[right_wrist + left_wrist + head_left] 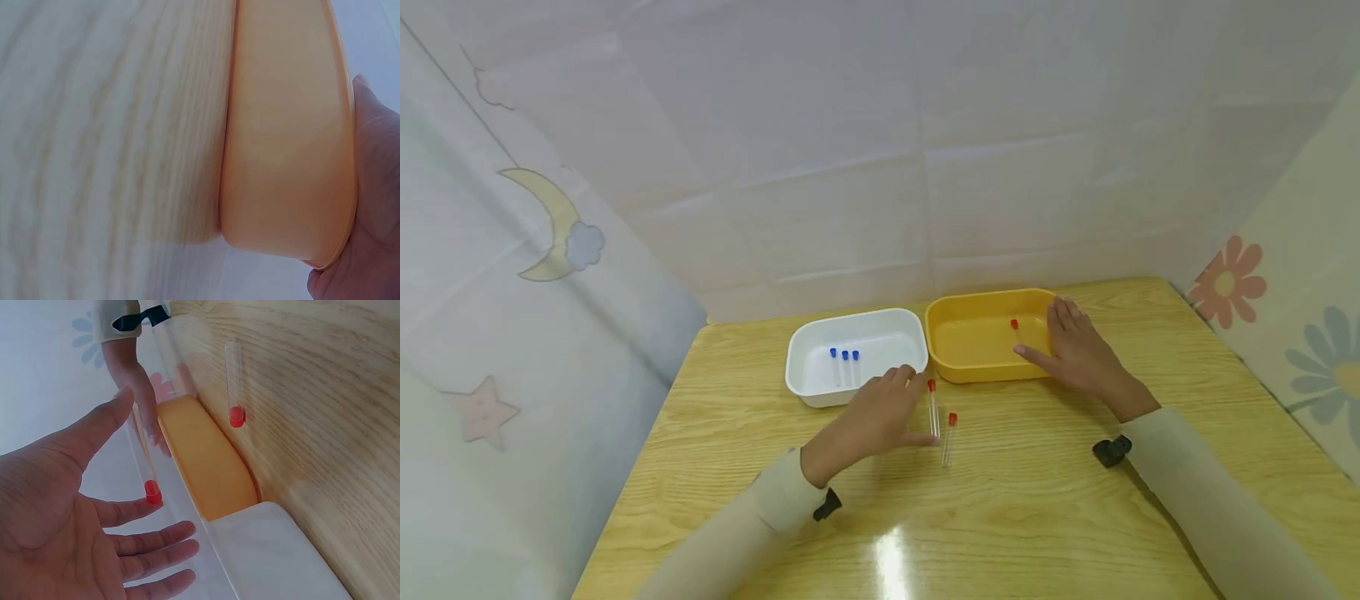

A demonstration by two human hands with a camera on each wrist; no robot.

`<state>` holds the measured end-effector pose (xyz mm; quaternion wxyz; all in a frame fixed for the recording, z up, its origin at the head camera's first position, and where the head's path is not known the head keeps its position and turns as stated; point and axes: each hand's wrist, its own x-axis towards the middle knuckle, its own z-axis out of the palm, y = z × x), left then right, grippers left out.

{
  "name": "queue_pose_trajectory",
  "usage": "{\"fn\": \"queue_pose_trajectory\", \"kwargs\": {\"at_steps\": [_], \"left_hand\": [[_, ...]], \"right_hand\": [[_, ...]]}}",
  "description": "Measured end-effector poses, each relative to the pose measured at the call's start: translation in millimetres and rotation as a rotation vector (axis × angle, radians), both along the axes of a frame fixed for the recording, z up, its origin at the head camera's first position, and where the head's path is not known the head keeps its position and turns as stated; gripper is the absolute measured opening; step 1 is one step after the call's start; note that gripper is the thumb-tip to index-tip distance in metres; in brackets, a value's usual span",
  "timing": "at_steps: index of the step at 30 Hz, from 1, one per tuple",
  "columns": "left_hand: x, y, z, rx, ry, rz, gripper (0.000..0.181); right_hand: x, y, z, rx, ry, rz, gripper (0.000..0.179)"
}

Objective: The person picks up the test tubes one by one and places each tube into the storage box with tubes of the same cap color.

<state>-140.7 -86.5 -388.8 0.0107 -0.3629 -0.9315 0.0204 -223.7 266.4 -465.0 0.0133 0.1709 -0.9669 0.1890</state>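
My left hand (880, 414) is above the table, holding a test tube (933, 410) lengthwise between thumb and index finger. The tube's red cap (152, 491) meets the index fingertip, and its clear end meets the thumb. Another red-capped test tube (949, 440) lies on the table just right of this hand. My right hand (1081, 352) rests at the right end of the yellow tray (985, 372), fingers straight along the rim and thumb over the inside. A red-capped tube (1015, 325) lies in that tray.
To the left of the yellow tray stands a white tray (827, 399) with several-sided room around three blue-capped test tubes (846, 367). Both trays sit near the back edge of the wooden table (1000, 500). A hanging sheet (820, 167) rises behind.
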Motion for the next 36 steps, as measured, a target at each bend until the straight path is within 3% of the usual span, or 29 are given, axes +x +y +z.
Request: {"fn": "queue_pose_trajectory", "kwargs": {"at_steps": [4,12,28,36], "left_hand": [[-4.7,1.1,0.1,0.04,0.006,-0.01,0.088],[-18.3,1.7,-3.5,0.13,-0.067,-0.019,0.091],[-41.7,5.7,-0.5,0.239,-0.12,-0.102,0.09],[-48.4,11.6,1.8,0.209,-0.137,-0.095,0.094]], "right_hand": [[0.2,0,0.1,0.003,0.003,-0.002,0.104],[1.0,-1,2.6,0.005,0.006,0.0,0.105],[-0.9,1,-1.7,0.008,0.026,-0.001,0.104],[-1.7,1,-2.7,0.013,0.016,-0.003,0.105]]}}
